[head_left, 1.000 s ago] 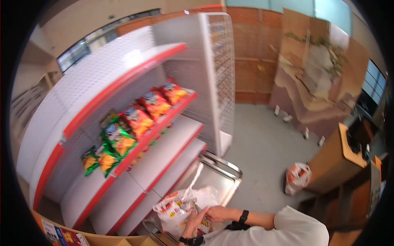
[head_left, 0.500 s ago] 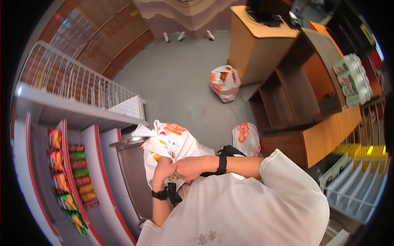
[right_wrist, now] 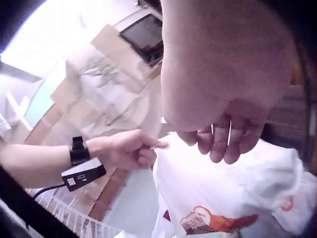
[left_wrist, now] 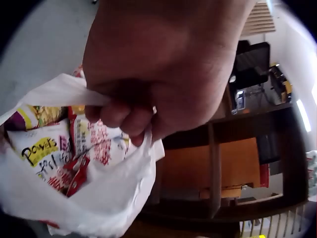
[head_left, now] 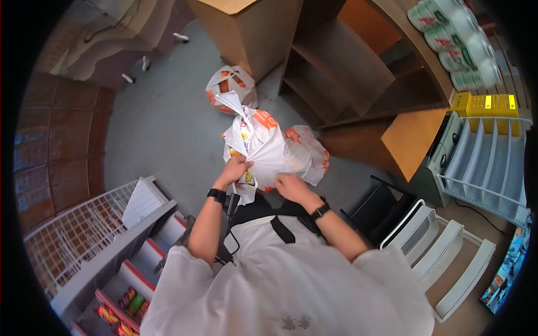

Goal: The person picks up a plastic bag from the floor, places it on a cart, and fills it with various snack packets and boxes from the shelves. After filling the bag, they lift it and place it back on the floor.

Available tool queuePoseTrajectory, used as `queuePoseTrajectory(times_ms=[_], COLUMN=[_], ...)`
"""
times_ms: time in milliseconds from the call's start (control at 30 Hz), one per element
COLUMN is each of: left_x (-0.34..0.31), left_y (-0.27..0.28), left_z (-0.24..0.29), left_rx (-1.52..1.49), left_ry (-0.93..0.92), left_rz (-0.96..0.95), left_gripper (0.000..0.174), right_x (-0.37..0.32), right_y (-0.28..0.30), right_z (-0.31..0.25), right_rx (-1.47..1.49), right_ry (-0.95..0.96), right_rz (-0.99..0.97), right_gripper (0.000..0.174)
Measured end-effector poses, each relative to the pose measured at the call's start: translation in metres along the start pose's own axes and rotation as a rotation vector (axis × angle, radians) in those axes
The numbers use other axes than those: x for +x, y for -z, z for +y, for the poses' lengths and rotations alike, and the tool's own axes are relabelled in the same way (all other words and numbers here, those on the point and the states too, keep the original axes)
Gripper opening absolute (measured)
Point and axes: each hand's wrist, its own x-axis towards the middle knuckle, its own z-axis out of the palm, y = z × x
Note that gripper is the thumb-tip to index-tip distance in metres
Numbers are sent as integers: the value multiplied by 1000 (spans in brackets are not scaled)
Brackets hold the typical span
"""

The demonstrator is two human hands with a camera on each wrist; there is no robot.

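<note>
Head view, our left hand [head_left: 234, 169] pinching the bag [head_left: 266, 150], our right hand [head_left: 292, 187] now apart from the left, loosely curled, gripping nothing, shelf [head_left: 138, 275] now lower down.

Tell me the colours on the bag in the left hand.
The bag is white with orange print, clearest in the head view.

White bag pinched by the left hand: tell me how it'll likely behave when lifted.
The white bag will probably flop, as its plastic hangs in creases. It may tilt, since the left hand pinches just part of the rim. The packets could shift or spill, because the mouth is open.
</note>
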Motion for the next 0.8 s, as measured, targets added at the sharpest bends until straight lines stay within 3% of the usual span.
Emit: queuePoseTrajectory(times_ms=[133,200,233,300,367,433,500,533,567,633,700,800], left_x=[157,224,262,315,399,456,526,553,560,517,477,410], left_y=[-44,-62,-66,-82,-103,-112,-113,-108,-99,-71,-44,-26], left_z=[-39,-41,-33,-44,-89,-117,-164,-171,-170,-127,-132,-157], left_rx=[-156,-84,-95,-112,-103,-303,38,-76,-184,-825,-1030,-1125], left_ry=[-11,39,36,157,274,453,191,126,63,149,234,288], left_rz=[61,257,263,429,511,593,533,459,381,280,85,83], left_gripper=[20,33,33,36,31,33,32,35,38,41,40,45], right_x=[-43,-91,-118,-177,-191,-180,-166,-158,-136,-67,12,107], right_y=[35,23,10,-25,-30,-36,-57,-71,-84,-98,-111,-129], right_z=[69,113,136,169,179,209,268,309,347,395,444,515], right_rx=[-18,-80,-105,-140,130,58,-181,-332,-304,-323,-390,-524], right_ry=[-467,-673,-767,-925,-985,-962,-842,-753,-768,-687,-564,-501], right_rz=[196,190,187,-8,-168,-209,-232,-249,-169,-141,-113,-99], right_gripper=[27,29,31,31,29,25,21,20,17,15,24,31])
